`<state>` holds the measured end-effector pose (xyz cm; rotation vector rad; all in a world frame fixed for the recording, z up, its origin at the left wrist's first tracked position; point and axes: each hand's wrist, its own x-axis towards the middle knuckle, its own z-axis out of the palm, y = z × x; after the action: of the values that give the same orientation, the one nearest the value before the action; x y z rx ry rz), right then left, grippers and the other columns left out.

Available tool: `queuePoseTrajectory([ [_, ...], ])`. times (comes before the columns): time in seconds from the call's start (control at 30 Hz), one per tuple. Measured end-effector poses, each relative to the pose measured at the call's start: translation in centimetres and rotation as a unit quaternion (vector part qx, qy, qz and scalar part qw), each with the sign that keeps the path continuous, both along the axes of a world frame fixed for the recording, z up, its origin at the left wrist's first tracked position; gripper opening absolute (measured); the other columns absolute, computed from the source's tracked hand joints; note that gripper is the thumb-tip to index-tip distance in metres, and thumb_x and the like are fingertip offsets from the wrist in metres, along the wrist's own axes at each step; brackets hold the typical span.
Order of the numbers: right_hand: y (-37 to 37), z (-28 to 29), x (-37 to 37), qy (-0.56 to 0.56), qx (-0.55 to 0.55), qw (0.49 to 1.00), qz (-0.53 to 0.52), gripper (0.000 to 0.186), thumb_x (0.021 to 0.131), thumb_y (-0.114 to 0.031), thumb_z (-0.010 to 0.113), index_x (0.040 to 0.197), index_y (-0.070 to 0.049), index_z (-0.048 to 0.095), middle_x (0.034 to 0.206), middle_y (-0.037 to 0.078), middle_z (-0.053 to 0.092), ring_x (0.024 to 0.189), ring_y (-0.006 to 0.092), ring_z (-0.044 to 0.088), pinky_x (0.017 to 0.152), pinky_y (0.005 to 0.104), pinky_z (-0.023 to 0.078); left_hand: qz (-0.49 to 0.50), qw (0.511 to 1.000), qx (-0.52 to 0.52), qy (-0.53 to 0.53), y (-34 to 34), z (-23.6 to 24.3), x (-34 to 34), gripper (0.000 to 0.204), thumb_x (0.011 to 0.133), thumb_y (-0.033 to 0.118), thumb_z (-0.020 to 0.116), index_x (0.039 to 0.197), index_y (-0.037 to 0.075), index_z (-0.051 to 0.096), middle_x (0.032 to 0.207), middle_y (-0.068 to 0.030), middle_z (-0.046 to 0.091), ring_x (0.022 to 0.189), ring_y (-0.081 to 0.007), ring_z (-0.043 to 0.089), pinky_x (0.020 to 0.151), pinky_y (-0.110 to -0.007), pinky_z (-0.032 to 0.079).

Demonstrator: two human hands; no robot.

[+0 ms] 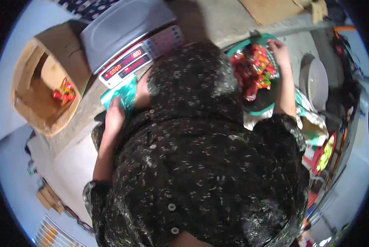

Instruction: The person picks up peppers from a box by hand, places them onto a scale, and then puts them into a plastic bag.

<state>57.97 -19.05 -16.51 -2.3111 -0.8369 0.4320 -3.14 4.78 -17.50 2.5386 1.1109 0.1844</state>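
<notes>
On the left, my left hand [115, 113] is closed on a thin turquoise plastic bag [129, 91], in front of a digital scale [125, 35] with a lit red display. Over to the right stands a green basin [243, 44] full of shiny red peppers [254, 68], a few of them orange or green. My right hand [279, 51] is at the basin's far right rim, its fingers bent together beside the peppers. Whatever those fingertips hold, if anything, is too small to make out.
An open cardboard box [22, 92] at the left has a few red peppers [65, 91] inside. A pale round bowl [318, 84] and a red container with pale green vegetables [325, 154] are on the right. Flattened cardboard [271, 10] lies at the back.
</notes>
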Motion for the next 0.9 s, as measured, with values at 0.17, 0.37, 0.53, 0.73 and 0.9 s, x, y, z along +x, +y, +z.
queuePoseTrajectory([
  [0.17, 12.2, 9.1, -14.4, 0.078, 0.166, 0.978, 0.101, 0.031, 0.092, -0.027, 0.053, 0.108, -0.003, 0.063, 0.102, 0.004, 0.065, 0.088, 0.0113, 0.058, 0.08, 0.0249, 0.044, -0.033, 0.978, -0.193, -0.075, 0.1, 1.2, 1.9, 0.018, 0.077, 0.014, 0.064, 0.092, 0.005, 0.062, 0.086, -0.0158, 0.062, 0.079, -0.0335, 0.061, 0.072, -0.039, 0.048],
  [0.37, 20.7, 6.6, -31.6, 0.167, 0.186, 0.89, 0.381, 0.018, 0.091, -0.015, 0.053, 0.101, -0.003, 0.063, 0.093, 0.005, 0.063, 0.089, 0.0135, 0.058, 0.078, 0.0254, 0.044, 0.04, 0.939, -0.311, -0.144, -2.8, 0.2, 2.1, 0.023, 0.082, 0.029, 0.063, 0.082, 0.006, 0.062, 0.082, -0.0104, 0.063, 0.08, -0.0275, 0.06, 0.078, -0.038, 0.047],
  [0.53, 21.2, 3.2, -39.6, 0.097, 0.147, 0.791, 0.587, 0.026, 0.081, -0.026, 0.061, 0.101, -0.01, 0.062, 0.099, 0.014, 0.058, 0.089, 0.032, 0.057, 0.079, 0.0414, 0.044, 0.01, 0.998, -0.045, 0.042, -2.4, -2.9, -0.2, 0.034, 0.085, 0.018, 0.051, 0.119, 0.014, 0.053, 0.121, -0.0119, 0.047, 0.118, -0.0295, 0.041, 0.103, -0.059, 0.022],
  [0.73, 19.1, 1.5, -39.4, 0.024, 0.048, 0.788, 0.613, 0.048, 0.075, -0.023, 0.068, 0.118, -0.009, 0.051, 0.116, 0.015, 0.05, 0.111, 0.0341, 0.046, 0.097, 0.0437, 0.036, 0.006, 0.997, -0.074, 0.009, -1.9, 2.8, 0.0, 0.057, 0.072, 0.018, 0.066, 0.124, 0.008, 0.045, 0.119, -0.0165, 0.047, 0.115, -0.0354, 0.044, 0.095, -0.05, 0.035],
  [0.9, 20.1, 2.3, -39.6, 0.048, 0.008, 0.768, 0.639, 0.048, 0.075, -0.023, 0.068, 0.118, -0.008, 0.052, 0.115, 0.016, 0.051, 0.11, 0.0347, 0.046, 0.096, 0.0436, 0.036, -0.013, 0.981, 0.027, -0.19, 4.8, 12.4, -0.7, 0.011, 0.076, 0.014, 0.06, 0.086, 0.008, 0.061, 0.083, -0.0092, 0.058, 0.082, -0.0278, 0.06, 0.072, -0.036, 0.049],
])
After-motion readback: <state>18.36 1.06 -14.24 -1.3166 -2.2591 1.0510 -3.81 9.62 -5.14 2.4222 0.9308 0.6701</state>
